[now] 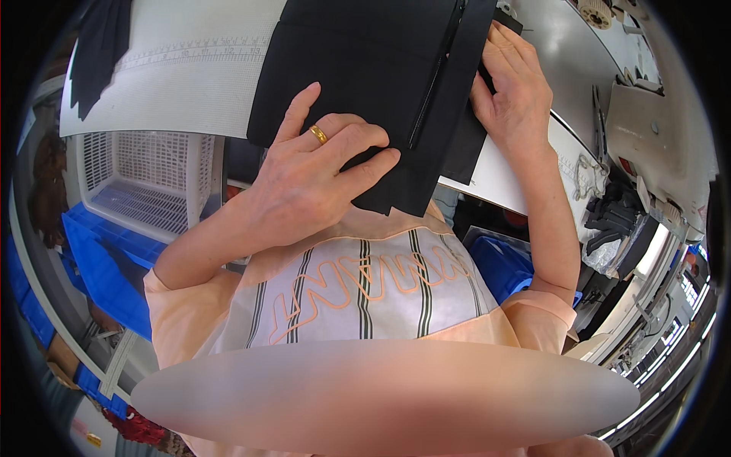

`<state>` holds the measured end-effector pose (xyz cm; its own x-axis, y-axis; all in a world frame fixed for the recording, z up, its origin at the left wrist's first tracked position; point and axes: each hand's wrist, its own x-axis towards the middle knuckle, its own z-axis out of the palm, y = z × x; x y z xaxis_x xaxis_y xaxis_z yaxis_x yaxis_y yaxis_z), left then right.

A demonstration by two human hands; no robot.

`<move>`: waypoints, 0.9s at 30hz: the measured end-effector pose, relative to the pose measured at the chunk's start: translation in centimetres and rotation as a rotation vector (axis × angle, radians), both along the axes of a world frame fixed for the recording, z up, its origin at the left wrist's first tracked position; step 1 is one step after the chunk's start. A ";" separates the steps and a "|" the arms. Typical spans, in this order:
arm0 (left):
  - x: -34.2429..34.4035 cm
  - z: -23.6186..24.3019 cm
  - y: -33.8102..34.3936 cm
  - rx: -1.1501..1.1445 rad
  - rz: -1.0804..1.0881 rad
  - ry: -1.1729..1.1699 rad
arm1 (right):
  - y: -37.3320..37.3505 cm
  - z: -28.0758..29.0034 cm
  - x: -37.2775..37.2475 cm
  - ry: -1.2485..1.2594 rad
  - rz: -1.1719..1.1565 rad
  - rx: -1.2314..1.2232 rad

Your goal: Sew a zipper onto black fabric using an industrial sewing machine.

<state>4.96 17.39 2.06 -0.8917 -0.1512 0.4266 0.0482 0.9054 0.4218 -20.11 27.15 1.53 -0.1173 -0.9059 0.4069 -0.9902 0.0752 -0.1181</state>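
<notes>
A black fabric panel (343, 57) lies over the front edge of the white work table, its lower part hanging toward me. A narrow dark strip that looks like a zipper (431, 95) runs along it near the right side. My left hand (324, 164), with a gold ring, has its fingers bent onto the panel's lower part and closed on the cloth; the little finger sticks out and the thumb is hidden. At the panel's right edge is my right hand (518, 91), fingers stretched along the cloth and thumb apart. More black cloth (466, 156) shows beneath that edge.
A printed ruler scale (198, 55) crosses the white table (183, 91); another black cloth (103, 49) hangs at far left. Below stand a white plastic basket (145, 171) and a blue bin (106, 263). Scissors (586, 175) and a pale machine body (655, 145) are at right.
</notes>
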 end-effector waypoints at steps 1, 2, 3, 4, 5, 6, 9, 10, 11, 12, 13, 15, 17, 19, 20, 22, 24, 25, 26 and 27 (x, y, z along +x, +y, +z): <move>0.0 0.0 0.0 0.005 -0.001 -0.001 | 0.0 0.0 0.0 -0.001 0.003 0.002; 0.0 0.0 0.0 0.004 -0.001 -0.001 | 0.0 0.0 0.0 0.000 0.003 0.002; 0.0 0.0 0.0 0.004 -0.004 -0.006 | 0.0 0.0 0.0 -0.005 0.004 0.002; 0.0 0.0 0.0 0.019 -0.001 0.007 | 0.0 0.0 0.0 -0.010 0.004 0.001; 0.0 0.1 -0.1 0.002 -0.007 -0.010 | 0.0 0.0 0.0 -0.010 0.004 0.000; 0.0 0.2 -0.1 0.003 -0.014 -0.014 | -0.1 0.0 0.1 -0.008 0.003 -0.004; -0.1 0.6 -0.4 0.019 -0.048 -0.044 | -0.2 0.0 0.2 0.019 -0.001 -0.024; -0.2 0.8 -0.6 0.039 -0.076 -0.046 | -0.2 0.0 0.3 0.047 0.006 -0.041; -0.1 1.2 -0.9 0.025 -0.079 -0.069 | -0.3 0.0 0.3 0.047 -0.008 -0.048; -0.2 1.5 -1.1 0.038 -0.122 -0.144 | -0.3 0.1 0.4 0.038 -0.006 -0.044; -0.2 1.9 -1.5 0.051 -0.166 -0.217 | -0.4 0.1 0.4 0.035 0.008 -0.049; -0.1 2.9 -2.0 0.054 -0.205 -0.283 | -0.5 0.1 0.5 0.030 -0.005 -0.046; -0.4 4.0 -2.9 0.059 -0.242 -0.353 | -0.5 0.1 0.5 0.025 -0.005 -0.053; -1.1 5.0 -3.8 0.041 -0.375 -0.448 | -0.4 0.1 0.5 0.019 -0.001 -0.042; -1.9 5.1 -4.5 0.037 -0.377 -0.446 | -0.4 0.1 0.5 0.022 -0.004 -0.044; -4.3 4.7 -6.0 0.244 -0.504 -0.453 | -0.3 0.1 0.4 -0.007 -0.001 -0.009; -7.4 3.2 -7.1 -0.026 -0.186 -0.166 | -0.2 0.1 0.4 -0.023 -0.004 -0.004; -8.9 2.3 -7.6 -0.167 -0.053 -0.046 | -0.2 0.1 0.4 -0.030 0.013 -0.020; -9.8 1.6 -8.1 -0.164 -0.059 0.007 | -0.2 0.1 0.4 -0.033 0.006 -0.012; -10.5 1.0 -8.5 -0.091 -0.038 -0.015 | -0.2 0.1 0.4 -0.020 0.003 -0.010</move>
